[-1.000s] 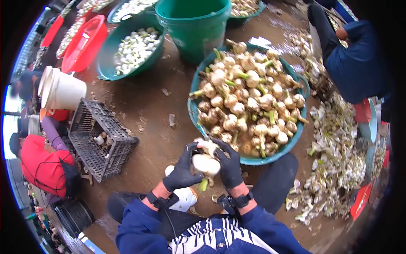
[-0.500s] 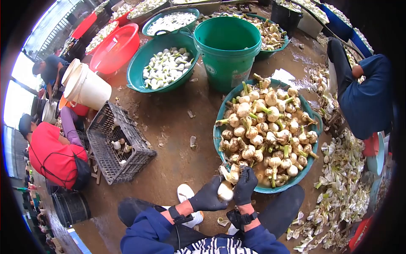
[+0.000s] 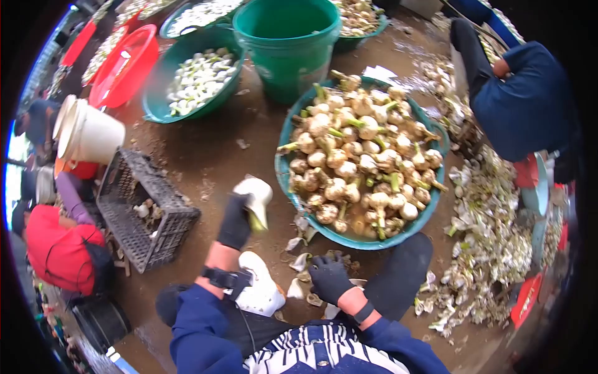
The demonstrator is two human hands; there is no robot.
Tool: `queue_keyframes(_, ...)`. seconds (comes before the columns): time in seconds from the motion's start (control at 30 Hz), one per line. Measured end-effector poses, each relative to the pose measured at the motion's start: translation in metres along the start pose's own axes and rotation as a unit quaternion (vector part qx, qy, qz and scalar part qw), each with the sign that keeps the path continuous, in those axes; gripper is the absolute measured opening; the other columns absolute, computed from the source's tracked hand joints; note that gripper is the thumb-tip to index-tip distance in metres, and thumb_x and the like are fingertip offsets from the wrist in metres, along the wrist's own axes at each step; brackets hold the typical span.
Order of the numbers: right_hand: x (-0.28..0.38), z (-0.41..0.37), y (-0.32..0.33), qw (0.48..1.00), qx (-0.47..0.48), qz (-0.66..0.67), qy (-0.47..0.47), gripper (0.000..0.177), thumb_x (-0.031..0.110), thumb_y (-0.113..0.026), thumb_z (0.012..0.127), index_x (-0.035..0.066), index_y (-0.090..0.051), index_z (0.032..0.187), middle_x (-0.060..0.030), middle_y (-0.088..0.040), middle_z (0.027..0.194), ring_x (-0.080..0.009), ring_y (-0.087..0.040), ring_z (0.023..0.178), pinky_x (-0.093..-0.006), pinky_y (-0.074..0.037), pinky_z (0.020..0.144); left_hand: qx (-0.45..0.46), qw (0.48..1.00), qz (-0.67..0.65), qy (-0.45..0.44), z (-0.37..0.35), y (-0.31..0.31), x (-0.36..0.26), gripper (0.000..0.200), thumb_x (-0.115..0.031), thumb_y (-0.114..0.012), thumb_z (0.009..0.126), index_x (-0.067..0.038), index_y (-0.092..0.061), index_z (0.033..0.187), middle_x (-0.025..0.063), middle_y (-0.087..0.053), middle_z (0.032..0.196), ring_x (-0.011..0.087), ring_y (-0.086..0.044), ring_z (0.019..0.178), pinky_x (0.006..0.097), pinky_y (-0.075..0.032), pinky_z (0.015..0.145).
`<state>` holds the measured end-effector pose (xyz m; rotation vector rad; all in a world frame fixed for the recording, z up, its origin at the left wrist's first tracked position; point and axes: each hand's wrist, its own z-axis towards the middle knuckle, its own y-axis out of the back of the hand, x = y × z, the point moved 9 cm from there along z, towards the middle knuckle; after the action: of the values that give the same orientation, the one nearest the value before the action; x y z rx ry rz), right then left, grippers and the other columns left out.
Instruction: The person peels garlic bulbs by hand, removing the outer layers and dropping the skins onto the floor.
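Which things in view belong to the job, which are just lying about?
Likely in the job:
white bulb in the left hand
blue-green tub of soiled bulbs
peels by the right hand
green tub of white bulbs, probably

Apparently just lying about:
black crate
white buckets
red basin

Wht garlic bulb (image 3: 256, 189), grn stem (image 3: 259, 219) nearside, in L fingers (image 3: 240, 207)
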<state>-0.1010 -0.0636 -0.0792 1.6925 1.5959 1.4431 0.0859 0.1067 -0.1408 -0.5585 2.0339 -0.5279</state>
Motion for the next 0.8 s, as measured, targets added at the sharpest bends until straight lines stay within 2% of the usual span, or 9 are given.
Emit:
queue_keyframes(0.03,-0.003,-0.006,-0.006,0.999,0.008,0.040,0.019,0.048,0.036,-0.070,0.072,0.010,-0.056,0.109,-0.0108,-0.057,0.109,-0.0314,-0.055,0.102,-0.0472,-0.041,0.088,0.036,0.998,0.003,-0.049,-0.006,-0.023,-0.041,0.042,-0.019,-0.058,0.083,-0.003,-0.050,0.121,0.0104,-0.055,0.121,0.0222,-0.051,0.112,0.0359,-0.037,0.101)
queue_keyframes(0.07,-0.007,-0.010,0.002,0.986,-0.054,0.158,0.023,0.039,0.030,-0.069,0.073,0.009,-0.057,0.104,-0.0109,-0.058,0.106,-0.0324,-0.057,0.097,-0.0466,-0.043,0.083,0.077,0.993,-0.059,-0.062,-0.009,-0.043,-0.077,0.043,-0.021,-0.056,0.085,-0.002,-0.047,0.123,0.0134,-0.051,0.125,0.0250,-0.048,0.116,0.0375,-0.037,0.102)
queue_keyframes(0.17,-0.033,-0.012,0.015,0.966,-0.130,0.224,-0.009,0.031,0.022,-0.067,0.075,0.009,-0.056,0.100,-0.0114,-0.059,0.102,-0.0336,-0.058,0.091,-0.0440,-0.045,0.079,0.127,0.959,-0.242,-0.069,-0.024,-0.092,-0.157,0.046,-0.025,-0.046,0.092,0.002,-0.039,0.129,0.0250,-0.032,0.141,0.0374,-0.035,0.130,0.0423,-0.038,0.103)
queue_keyframes(0.27,-0.083,-0.019,0.062,0.938,-0.277,0.166,-0.128,0.027,0.019,-0.066,0.076,0.008,-0.055,0.097,-0.0133,-0.058,0.097,-0.0338,-0.058,0.085,-0.0437,-0.045,0.072,0.196,0.960,-0.180,-0.082,-0.029,-0.110,-0.157,0.045,-0.024,-0.045,0.092,0.003,-0.038,0.127,0.0278,-0.020,0.146,0.0429,-0.025,0.134,0.0431,-0.040,0.102)
queue_keyframes(0.37,-0.122,-0.030,0.105,0.882,-0.376,0.003,-0.283,0.027,0.022,-0.065,0.077,0.007,-0.056,0.098,-0.0140,-0.059,0.095,-0.0329,-0.059,0.087,-0.0444,-0.046,0.075,0.196,0.980,-0.030,0.029,-0.029,-0.115,-0.087,0.040,-0.026,-0.050,0.091,-0.003,-0.047,0.123,0.0189,-0.050,0.127,0.0291,-0.054,0.112,0.0406,-0.047,0.092)
queue_keyframes(0.47,-0.184,-0.021,0.071,0.857,-0.246,-0.008,-0.453,0.028,0.023,-0.064,0.078,0.006,-0.057,0.100,-0.0144,-0.059,0.097,-0.0333,-0.059,0.091,-0.0433,-0.047,0.078,0.177,0.975,0.057,0.123,-0.050,-0.123,-0.016,0.031,-0.026,-0.053,0.090,-0.007,-0.053,0.114,0.0141,-0.061,0.110,0.0241,-0.063,0.090,0.0367,-0.053,0.079)
queue_keyframes(0.6,-0.208,-0.022,0.049,0.868,-0.254,0.065,-0.421,0.030,0.020,-0.064,0.079,0.004,-0.060,0.104,-0.0154,-0.062,0.101,-0.0340,-0.061,0.091,-0.0418,-0.049,0.077,0.184,0.954,0.095,0.216,-0.079,-0.115,0.049,0.031,-0.027,-0.053,0.091,-0.007,-0.052,0.114,0.0154,-0.062,0.103,0.0267,-0.065,0.090,0.0365,-0.054,0.076)
queue_keyframes(0.7,-0.179,-0.026,0.055,0.852,-0.346,0.265,-0.289,0.028,0.013,-0.064,0.079,0.001,-0.063,0.105,-0.0167,-0.065,0.098,-0.0329,-0.063,0.088,-0.0381,-0.050,0.076,0.150,0.935,0.074,0.313,-0.099,-0.117,0.076,0.039,-0.032,-0.052,0.092,-0.006,-0.048,0.121,0.0197,-0.056,0.115,0.0347,-0.063,0.093,0.0429,-0.053,0.081)
queue_keyframes(0.8,-0.125,-0.013,0.056,0.810,-0.334,0.455,-0.158,0.027,0.004,-0.065,0.079,0.000,-0.063,0.105,-0.0151,-0.065,0.099,-0.0253,-0.064,0.088,-0.0311,-0.049,0.078,0.160,0.920,0.020,0.358,-0.110,-0.133,0.084,0.044,-0.032,-0.052,0.092,-0.008,-0.043,0.128,0.0187,-0.054,0.120,0.0362,-0.061,0.099,0.0456,-0.052,0.085)
